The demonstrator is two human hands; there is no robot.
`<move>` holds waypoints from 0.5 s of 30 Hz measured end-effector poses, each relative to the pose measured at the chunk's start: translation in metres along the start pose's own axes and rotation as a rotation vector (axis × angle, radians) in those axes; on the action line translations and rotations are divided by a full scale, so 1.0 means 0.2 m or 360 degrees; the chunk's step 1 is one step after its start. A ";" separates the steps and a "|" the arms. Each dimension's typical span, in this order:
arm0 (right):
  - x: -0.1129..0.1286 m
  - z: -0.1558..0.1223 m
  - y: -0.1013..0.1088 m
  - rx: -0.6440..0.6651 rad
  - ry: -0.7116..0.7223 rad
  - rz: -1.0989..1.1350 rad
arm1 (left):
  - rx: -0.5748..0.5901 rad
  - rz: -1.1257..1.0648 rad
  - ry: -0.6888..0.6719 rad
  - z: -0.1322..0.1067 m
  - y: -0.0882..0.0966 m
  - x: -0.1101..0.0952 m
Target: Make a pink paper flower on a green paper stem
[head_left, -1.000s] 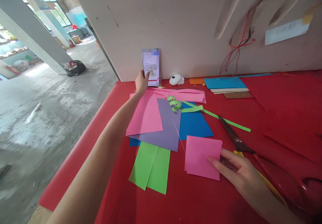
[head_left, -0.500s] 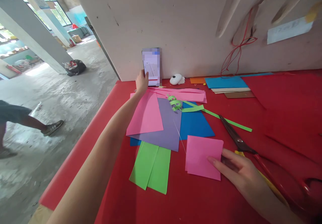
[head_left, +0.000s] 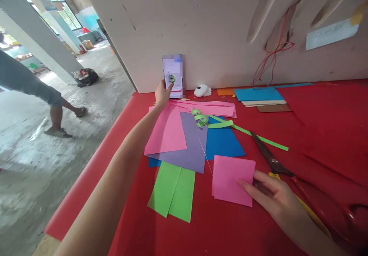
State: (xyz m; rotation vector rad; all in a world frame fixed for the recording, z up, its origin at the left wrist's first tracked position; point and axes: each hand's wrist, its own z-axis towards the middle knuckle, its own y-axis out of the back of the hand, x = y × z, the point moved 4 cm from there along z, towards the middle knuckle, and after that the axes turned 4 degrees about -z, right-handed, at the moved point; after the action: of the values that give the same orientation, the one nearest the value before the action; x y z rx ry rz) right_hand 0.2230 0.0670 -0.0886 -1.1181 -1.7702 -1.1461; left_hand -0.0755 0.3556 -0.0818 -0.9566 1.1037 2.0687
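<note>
My left hand (head_left: 162,95) is at the left edge of a smartphone (head_left: 174,66) propped against the wall. Its thumb lies over the lit screen, which shows a picture of something green; the other fingers are partly hidden at the phone's edge. My right hand (head_left: 277,196) pinches a folded pink square of paper (head_left: 230,177) by its right side, thumb on top and fingers underneath. Beside that hand lie large scissors (head_left: 273,162) with red handles. A green paper curl (head_left: 199,118) with a strip rests on purple paper (head_left: 195,141).
Green paper pieces (head_left: 172,192), a pink sheet (head_left: 166,133) and a blue sheet (head_left: 222,141) lie on the red table (head_left: 172,237). A white figure (head_left: 202,91) stands near the wall, and stacked coloured paper (head_left: 258,94) at right. A person (head_left: 28,81) walks on the left.
My left thumb has slid right across the phone, whose screen shows a different picture. My right hand and the pink paper have stayed put. The person at left has come further into view.
</note>
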 end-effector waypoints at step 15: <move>-0.02 0.01 0.00 0.0005 0.0054 -0.0095 | 0.0024 -0.0206 -0.0054 0.02 0.01 0.04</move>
State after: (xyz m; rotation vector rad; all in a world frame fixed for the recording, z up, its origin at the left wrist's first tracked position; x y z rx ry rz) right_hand 0.2242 0.0677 -0.0917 -1.0442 -1.7891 -1.1902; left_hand -0.0830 0.3590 -0.0851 -0.9563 1.0120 1.9627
